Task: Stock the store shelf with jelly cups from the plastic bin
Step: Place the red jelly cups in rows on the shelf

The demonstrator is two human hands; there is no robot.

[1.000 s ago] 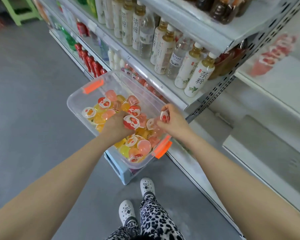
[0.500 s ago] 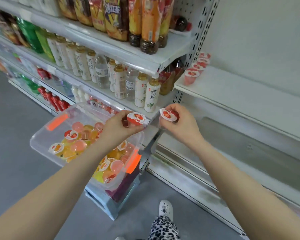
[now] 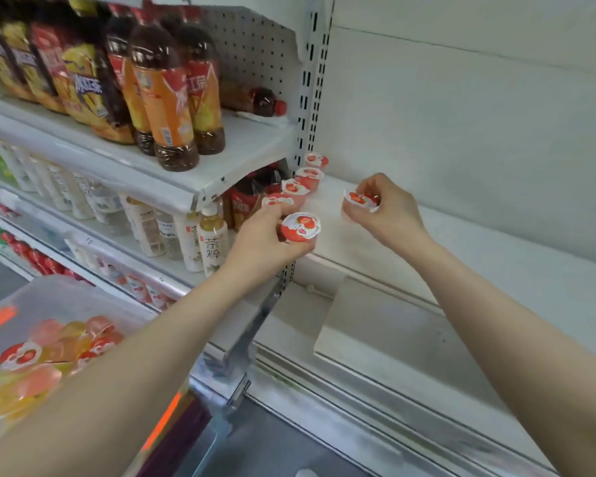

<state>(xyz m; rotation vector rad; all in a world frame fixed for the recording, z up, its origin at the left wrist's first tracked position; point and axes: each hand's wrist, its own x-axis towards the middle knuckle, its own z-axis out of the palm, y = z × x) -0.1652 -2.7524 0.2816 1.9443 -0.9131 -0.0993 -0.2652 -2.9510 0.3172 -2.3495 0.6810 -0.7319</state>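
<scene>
Head view, near left: the bin [image 3: 66,290] sits low beside the person, loose cups [image 3: 21,356] piled inside it in no set direction. Both bare forearms reach up and away from it toward the white shelf [image 3: 479,256].

The left hand [image 3: 265,242] is the nearer one. Its fingers and thumb are curled round the left cup [image 3: 300,227], which hangs at the shelf's front edge near the left corner. This cup is squat, and its short axis runs from lid to base. The lid faces up and leans a little toward the camera.

The right hand [image 3: 386,215] is farther in and to the right. It pinches the right cup [image 3: 358,199] just above bare shelf, with the lid tipped toward the left and near side.

A row [image 3: 295,187] of four cups stands lid-up on the shelf, running near to far along its left edge by the slotted upright. The row's nearest cup is partly hidden behind the left fingers.

The open spot at the row's near end lies just beyond the left cup, so the left hand looks better placed to fill it. I judge the right cup suits a second line to the right. Each cup needs levelling so its base meets the shelf flat.
</scene>
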